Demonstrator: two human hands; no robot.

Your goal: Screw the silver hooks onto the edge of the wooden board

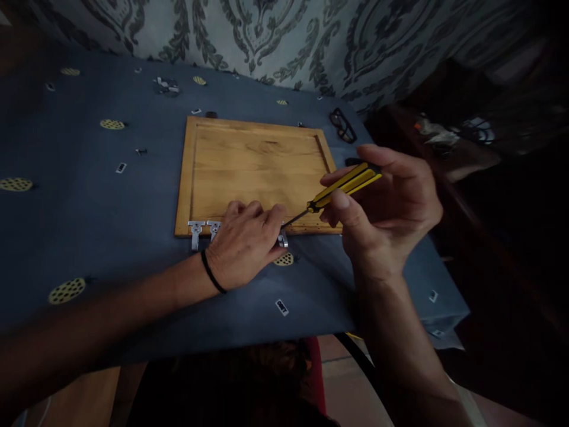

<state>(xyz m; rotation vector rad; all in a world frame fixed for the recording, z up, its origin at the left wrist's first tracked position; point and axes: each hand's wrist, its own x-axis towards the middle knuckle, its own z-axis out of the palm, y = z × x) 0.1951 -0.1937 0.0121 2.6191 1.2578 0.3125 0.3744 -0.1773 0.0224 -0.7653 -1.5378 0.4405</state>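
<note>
A wooden panel (262,169) with a raised frame lies flat on the cloth-covered table. Along its near edge sit metal hinges (196,232), two of them visible left of my left hand (249,240). That hand is bent over the edge, its index finger and thumb closed about another hinge (283,238), mostly hidden. My right hand (382,207) grips a yellow and black screwdriver (344,187) by its handle between thumb and fingers. The screwdriver slants down to the left, and its tip reaches the hinge by my left fingers; the exact contact is hidden.
Eyeglasses (342,125) lie beyond the panel's far right corner. Loose metal hardware (166,86) sits at the back left, and a small metal piece (141,152) lies left of the panel. A patterned curtain (267,41) hangs behind the blue tablecloth (111,237).
</note>
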